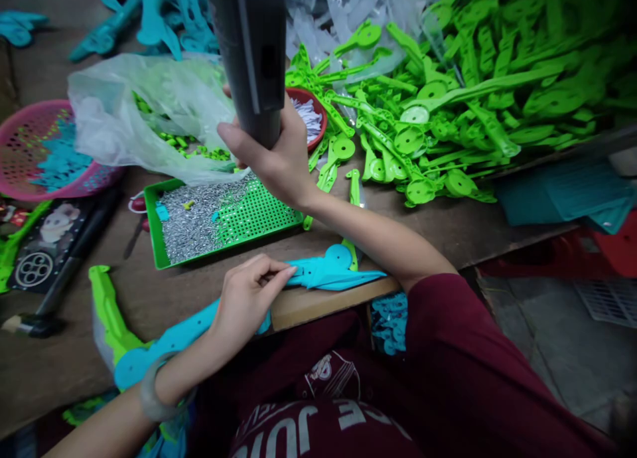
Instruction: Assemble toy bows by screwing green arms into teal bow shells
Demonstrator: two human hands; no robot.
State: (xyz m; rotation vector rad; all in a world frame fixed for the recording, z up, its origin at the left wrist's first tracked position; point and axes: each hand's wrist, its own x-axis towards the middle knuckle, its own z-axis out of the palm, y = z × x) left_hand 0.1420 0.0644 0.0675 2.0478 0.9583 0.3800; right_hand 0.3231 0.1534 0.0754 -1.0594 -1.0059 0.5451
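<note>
My right hand [276, 156] is wrapped round the lower end of a dark electric screwdriver [251, 53], raised above the table; its tip is hidden. My left hand [249, 289] pinches thumb and fingers together at the left end of a blue plastic part [328, 270] on the table's front edge. Whether a tiny piece sits between those fingertips I cannot tell. Beneath my left wrist lies a longer blue part [169, 342] joined to a bright green piece [112, 312]. Just beyond is a green tray [253, 222] with small silvery metal fasteners [192, 219].
Bright green plastic parts [448, 106] are heaped at the right. A clear bag [114, 119] with small green pieces, a red bowl [323, 119] and a pink basket [20, 136] stand behind the tray. At left lies a hammer [47, 315]. Blue parts [159, 20] are piled at the back.
</note>
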